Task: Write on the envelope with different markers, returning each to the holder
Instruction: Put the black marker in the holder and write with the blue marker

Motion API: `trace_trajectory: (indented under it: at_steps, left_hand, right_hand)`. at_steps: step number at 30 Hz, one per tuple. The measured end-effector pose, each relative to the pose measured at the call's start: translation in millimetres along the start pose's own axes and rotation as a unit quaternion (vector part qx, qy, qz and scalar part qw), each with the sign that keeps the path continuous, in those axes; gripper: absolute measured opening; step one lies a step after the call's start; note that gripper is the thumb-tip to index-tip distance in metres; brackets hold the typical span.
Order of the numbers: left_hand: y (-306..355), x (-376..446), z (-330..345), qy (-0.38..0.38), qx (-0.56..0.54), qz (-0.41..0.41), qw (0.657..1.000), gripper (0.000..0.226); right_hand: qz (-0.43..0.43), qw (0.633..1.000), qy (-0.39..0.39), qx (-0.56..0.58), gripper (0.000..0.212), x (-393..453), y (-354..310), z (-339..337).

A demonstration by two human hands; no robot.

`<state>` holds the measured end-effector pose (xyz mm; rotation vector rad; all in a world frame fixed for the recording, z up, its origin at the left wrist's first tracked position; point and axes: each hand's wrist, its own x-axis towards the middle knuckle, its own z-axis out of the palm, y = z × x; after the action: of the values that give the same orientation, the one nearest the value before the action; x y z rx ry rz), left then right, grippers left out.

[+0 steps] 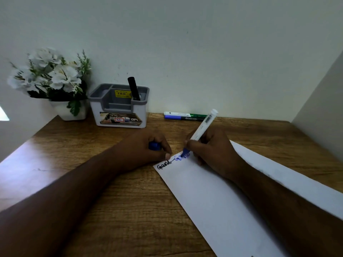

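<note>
Wooden surface (115,204) runs under both forearms to the far wall. On its right part a long white envelope (213,191) lies slanted, black and blue writing at its far end. At the far left corner stands a pot of white flowers (53,80), beside it a grey holder (118,106) with a black marker (133,88) upright. Two markers (185,116) lie along the far edge. Left hand (143,149) is closed around a blue cap (154,146), fingertip pinning the envelope. Right hand (213,151) grips a white-barrelled blue marker (201,127), tip on the paper.
</note>
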<state>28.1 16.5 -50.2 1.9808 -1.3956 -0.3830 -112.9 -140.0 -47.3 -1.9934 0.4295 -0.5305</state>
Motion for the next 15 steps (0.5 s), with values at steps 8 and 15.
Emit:
trace_trajectory:
  at_steps: [8,15]
  left_hand:
    - [-1,0,0,-0.001,-0.004,-0.008,1.000,0.014]
    - [-2,0,0,0.002,0.001,-0.004,1.000,0.012]
  right_hand:
    - [0.009,0.992,0.117,-0.033,0.004,4,5,-3]
    - [0.030,0.994,0.057,0.084,0.014,5,7,-1]
